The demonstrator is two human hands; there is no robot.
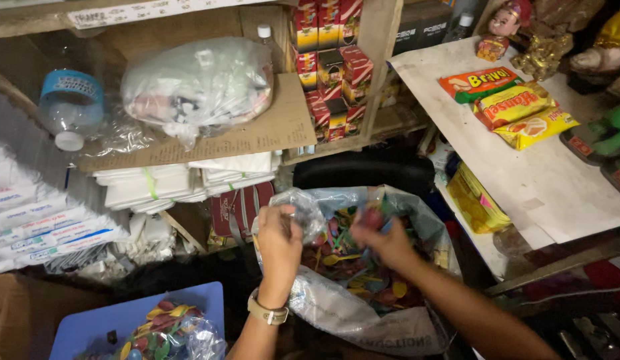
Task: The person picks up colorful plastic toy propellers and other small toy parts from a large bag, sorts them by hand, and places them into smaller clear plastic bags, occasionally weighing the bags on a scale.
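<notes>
My left hand (279, 241), with a tan watch on its wrist, grips the crumpled clear plastic rim of a large open sack (363, 313) at its left side. My right hand (383, 239) reaches into the sack's mouth, fingers closed around a blurred small clear packet of coloured pieces. The sack holds a heap of flat colourful pieces (353, 263) in red, yellow, green and purple.
A blue tray (96, 320) at lower left carries a clear bag of the same coloured pieces (170, 333). Wooden shelves hold a filled plastic bag (196, 83), red boxes (330, 67) and white stacks (183, 180). Snack packets (510, 103) lie on a white board at right.
</notes>
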